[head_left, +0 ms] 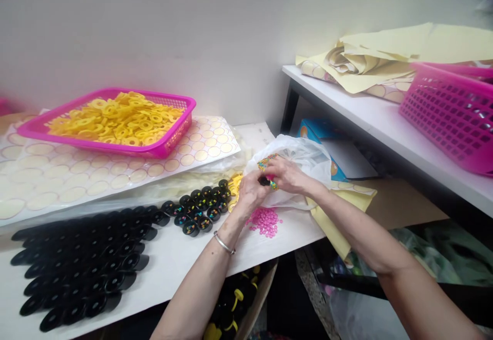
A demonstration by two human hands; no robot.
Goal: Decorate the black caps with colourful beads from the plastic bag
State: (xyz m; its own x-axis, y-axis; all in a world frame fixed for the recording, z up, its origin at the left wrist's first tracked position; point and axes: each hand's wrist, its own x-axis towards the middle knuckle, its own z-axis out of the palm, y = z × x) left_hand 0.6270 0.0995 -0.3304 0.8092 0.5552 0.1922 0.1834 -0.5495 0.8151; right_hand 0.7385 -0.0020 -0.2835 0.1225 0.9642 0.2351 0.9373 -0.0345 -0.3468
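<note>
Small black round plastic cup sits within your left hand, its fingers curled around it, beside the small multicoloured beads at the translucent white plastic bag; your right hand bends its fingers close, any hold indeterminable, and a level cup should best limit spillage.

Cups are black, discs pink, rings yellow, the baskets magenta (the sheet wears cream circles).

A flat white tabletop carries close-set rows of round black plastic pieces and a loose scatter of small pink beads; a raised white shelf bears a pink perforated plastic basket.
</note>
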